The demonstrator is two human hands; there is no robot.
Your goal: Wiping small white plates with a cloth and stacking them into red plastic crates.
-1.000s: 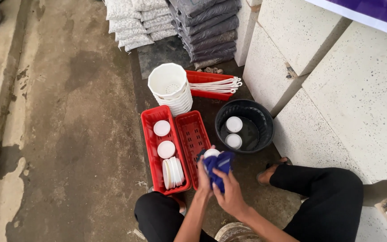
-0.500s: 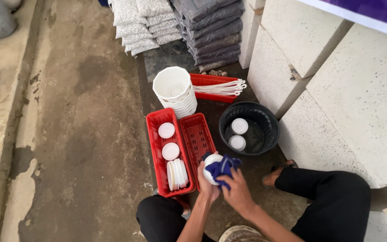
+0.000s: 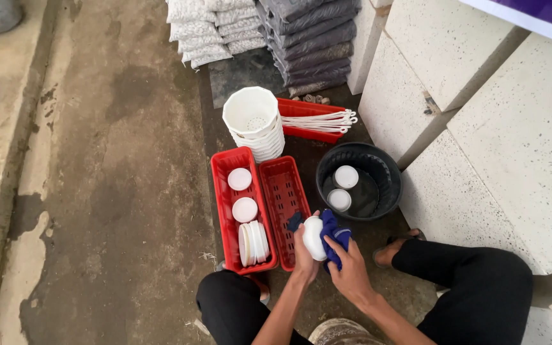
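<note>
A: Left tray (image 3: pixel 220 191)?
B: White lids (image 3: pixel 245 209), flat and stacked. Right tray (image 3: pixel 282 191): bare.
A: Hands?
B: Left hand (image 3: pixel 303 254) grips a lid (image 3: pixel 314 236) near the trays; right hand (image 3: pixel 351 271) presses a blue cloth (image 3: pixel 332 235) on it.
A: Bucket (image 3: pixel 388 172)?
B: Two lids, right.

Stained concrete floor (image 3: pixel 110 191), red trays (image 3: pixel 260 207), black basin (image 3: pixel 359 180), stacked sacks (image 3: pixel 260 32)

Lid (image 3: pixel 314 237): one second before, it was mostly wrapped in the blue cloth (image 3: pixel 333 237); now more of its white face showed, turned toward the left hand (image 3: pixel 303 252).
Cloth: shifted to the lid's right side, bunched under the right hand (image 3: pixel 351 268).
Hands: slid slightly lower and rightward relative to the red trays (image 3: pixel 283 191).
</note>
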